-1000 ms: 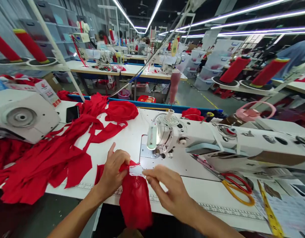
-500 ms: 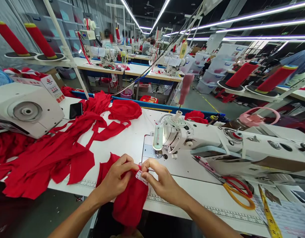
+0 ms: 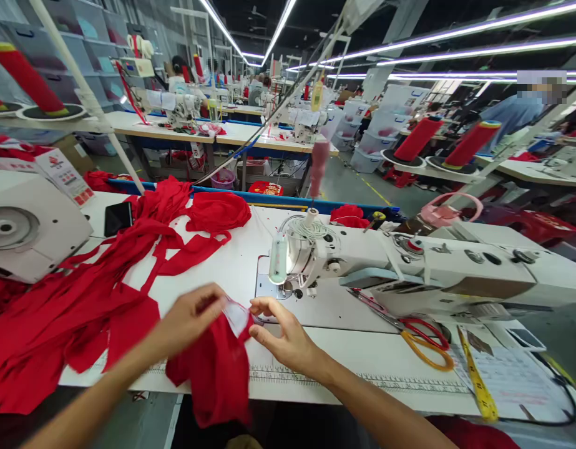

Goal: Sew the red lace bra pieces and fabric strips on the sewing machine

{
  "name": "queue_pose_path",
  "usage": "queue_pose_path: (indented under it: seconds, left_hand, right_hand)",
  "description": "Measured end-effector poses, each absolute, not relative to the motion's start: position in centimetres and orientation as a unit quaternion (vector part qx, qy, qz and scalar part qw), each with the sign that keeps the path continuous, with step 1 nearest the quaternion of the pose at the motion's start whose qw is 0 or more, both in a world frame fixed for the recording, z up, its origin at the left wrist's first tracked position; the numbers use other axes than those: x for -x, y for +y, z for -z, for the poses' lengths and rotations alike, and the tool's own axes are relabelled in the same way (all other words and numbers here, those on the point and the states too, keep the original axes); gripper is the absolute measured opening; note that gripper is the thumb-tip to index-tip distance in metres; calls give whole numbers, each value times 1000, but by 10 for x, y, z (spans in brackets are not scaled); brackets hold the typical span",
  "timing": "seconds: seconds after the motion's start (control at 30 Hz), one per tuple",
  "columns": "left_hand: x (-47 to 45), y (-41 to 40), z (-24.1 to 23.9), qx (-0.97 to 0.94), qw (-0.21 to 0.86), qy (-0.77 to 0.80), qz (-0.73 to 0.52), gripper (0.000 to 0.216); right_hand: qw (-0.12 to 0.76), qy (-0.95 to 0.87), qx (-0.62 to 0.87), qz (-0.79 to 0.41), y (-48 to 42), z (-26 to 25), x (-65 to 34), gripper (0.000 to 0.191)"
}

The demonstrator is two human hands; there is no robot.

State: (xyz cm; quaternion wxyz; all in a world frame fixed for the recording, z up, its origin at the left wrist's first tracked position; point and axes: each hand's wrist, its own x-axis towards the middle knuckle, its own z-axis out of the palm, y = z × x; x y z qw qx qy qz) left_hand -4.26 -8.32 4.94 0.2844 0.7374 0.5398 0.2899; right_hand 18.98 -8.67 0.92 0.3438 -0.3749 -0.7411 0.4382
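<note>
A piece of red fabric [image 3: 217, 368] hangs over the table's front edge, a white label-like patch [image 3: 236, 317] showing at its top. My left hand [image 3: 196, 312], blurred by motion, is closed on the upper left edge of this cloth. At its upper right edge, the thumb and forefinger of my right hand [image 3: 283, 333] pinch the cloth, with the other fingers curled loosely. Just beyond my right hand is the needle end of a white sewing machine [image 3: 306, 255]. Its metal needle plate [image 3: 266, 285] lies a little ahead of the fabric.
Long red fabric strips [image 3: 95, 299] are heaped at the left, beside a phone [image 3: 118, 218]. Scissors [image 3: 409, 333], a yellow tape measure [image 3: 477, 380] and written paper [image 3: 522, 380] lie at the right. A printed ruler [image 3: 362, 379] runs along the front edge. Red thread spools [image 3: 419, 138] stand behind the machine.
My left hand has drawn away to the left and the fabric's top edge now spans between both hands. The white patch shows wider. The whole view has turned slightly right.
</note>
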Motion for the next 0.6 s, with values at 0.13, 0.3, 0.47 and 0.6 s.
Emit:
queue_pose_path:
  seconds: [0.13,0.3,0.47,0.6]
  left_hand:
    - [87,4,-121,-793,36,580,-183,50]
    - [64,33,-158,-786,-173,562,-190,51]
    - [0,-21,-63,-856,-200,440,-184,38]
    - [-29,-56,8,-899,-156,347,-216,31]
  right_hand:
    - [342,-736,411,-414,-83,15,-206,25]
    - [338,-751,439,-359,-89,22,-230,22]
    - [338,-769,438,-320,-90,21,-255,19]
    - [329,-805,426,-250,-79,24,-265,17]
